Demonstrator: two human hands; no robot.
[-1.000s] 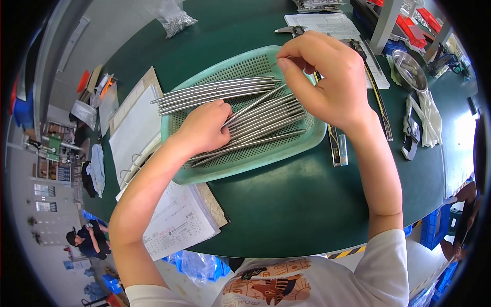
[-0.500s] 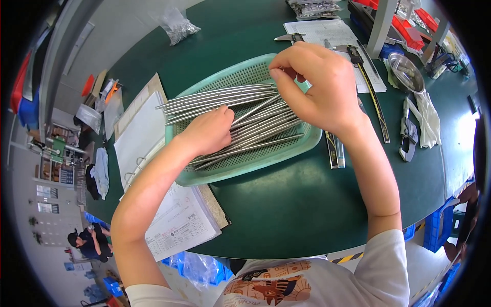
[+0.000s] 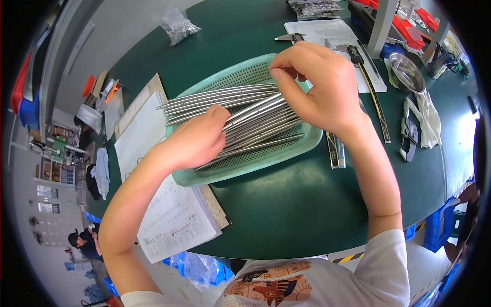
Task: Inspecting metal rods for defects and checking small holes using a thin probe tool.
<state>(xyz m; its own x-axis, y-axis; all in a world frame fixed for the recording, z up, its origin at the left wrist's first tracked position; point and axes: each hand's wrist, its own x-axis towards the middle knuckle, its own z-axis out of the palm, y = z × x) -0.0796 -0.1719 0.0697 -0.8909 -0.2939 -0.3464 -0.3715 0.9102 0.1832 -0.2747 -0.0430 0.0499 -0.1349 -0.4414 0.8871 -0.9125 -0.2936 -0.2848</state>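
In the head view there is one green perforated tray on the dark green table, and in it lie many thin metal rods, too many and too close together for an exact count; they form roughly two bundles, one fanned toward the left rim and one nearer to the person. Two hands work over the tray. The left hand comes from the lower left with the forearm stretched diagonally, its palm turned down and its fingers curled on the left part of the rods, pressing or gripping them; I cannot tell how many rods are under it. The right hand comes from the lower right, with the wrist bent over the far rim of the tray, and its fingertips are pinched together on the upper ends of some rods. The rods run between both hands, from the left fingers up to the right fingertips. Beside the tray lie one calliper, two paper sheets on the left, one metal bowl and one white glove.
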